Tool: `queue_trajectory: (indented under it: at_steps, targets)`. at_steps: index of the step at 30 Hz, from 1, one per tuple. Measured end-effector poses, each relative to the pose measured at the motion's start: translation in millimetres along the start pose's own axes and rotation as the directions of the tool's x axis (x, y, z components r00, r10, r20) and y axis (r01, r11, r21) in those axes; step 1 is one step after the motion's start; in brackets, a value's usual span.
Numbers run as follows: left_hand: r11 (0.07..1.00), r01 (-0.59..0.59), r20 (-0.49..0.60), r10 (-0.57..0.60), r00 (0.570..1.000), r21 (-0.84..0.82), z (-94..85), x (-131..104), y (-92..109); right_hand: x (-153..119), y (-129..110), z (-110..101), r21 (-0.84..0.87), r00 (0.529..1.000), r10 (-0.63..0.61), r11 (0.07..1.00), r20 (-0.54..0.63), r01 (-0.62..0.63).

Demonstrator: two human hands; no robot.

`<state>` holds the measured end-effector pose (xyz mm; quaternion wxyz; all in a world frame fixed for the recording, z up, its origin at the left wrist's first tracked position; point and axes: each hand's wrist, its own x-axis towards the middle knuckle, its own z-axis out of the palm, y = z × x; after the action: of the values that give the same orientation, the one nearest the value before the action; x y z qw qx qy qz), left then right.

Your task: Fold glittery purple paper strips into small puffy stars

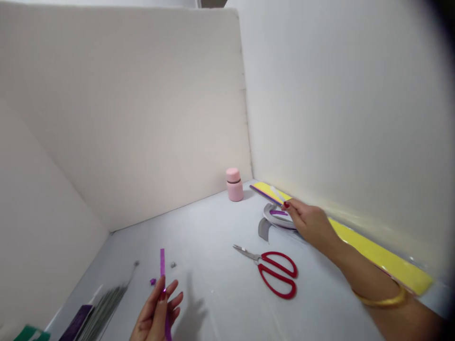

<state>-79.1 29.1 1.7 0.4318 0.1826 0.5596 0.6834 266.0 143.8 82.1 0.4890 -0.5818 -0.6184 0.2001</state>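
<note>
A purple strip (pixel 162 261) is pinched between the thumb and index finger of my left hand (pixel 156 308), with its other fingers loosely spread. A small purple piece (pixel 152 282) and a small grey piece (pixel 173 264) lie beside the strip. At the right, my right hand (pixel 313 225) pinches a thin whitish piece (pixel 277 193) above a grey ring-shaped roll (pixel 267 215). Another purple strip (pixel 279 212) shows within the ring. Red-handled scissors (pixel 261 258) rest on the table between my hands, their blades pointing left.
A pink bottle (pixel 235 185) stands near the back corner. Long yellow sheets (pixel 380 253) lie along the right wall. Grey-green stems (pixel 104 310), a dark purple packet (pixel 76 323) and a green item (pixel 31 333) occupy the lower left of the table (pixel 216 227).
</note>
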Motion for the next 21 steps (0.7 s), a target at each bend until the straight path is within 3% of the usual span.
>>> queue_trajectory:
  at_steps: [4, 7, 10, 13, 14, 16, 21]
  targets:
    - [0.999, -0.008, 0.036, 0.01, 0.999, -0.049, 6.3, -9, 7, 4, 14, 34, -0.022, 0.993, -0.013, 1.0, 0.116, 0.016]
    - [0.998, 0.02, 0.086, -0.014, 0.996, -0.067, 20.1, -21, 4, -18, 0, 60, 0.075, 0.96, -0.031, 0.997, 0.279, 0.011]
    - [0.996, 0.067, 0.177, -0.057, 0.983, -0.051, 36.0, -33, -8, -58, -30, 90, 0.219, 0.829, -0.042, 0.971, 0.557, -0.098]
    - [0.987, 0.156, 0.313, -0.161, 0.936, 0.041, 42.8, -39, -21, -91, -53, 121, 0.31, 0.722, -0.018, 0.91, 0.691, -0.274]
    - [0.978, 0.188, 0.36, -0.208, 0.91, 0.091, 42.7, -40, -24, -96, -56, 129, 0.336, 0.715, -0.003, 0.884, 0.699, -0.326]
    - [0.957, 0.237, 0.411, -0.287, 0.866, 0.169, 40.5, -38, -26, -96, -53, 138, 0.391, 0.742, 0.048, 0.826, 0.669, -0.406]
    - [0.924, 0.311, 0.409, -0.378, 0.831, 0.222, 36.4, -33, -26, -73, -28, 129, 0.507, 0.805, 0.196, 0.687, 0.56, -0.52]
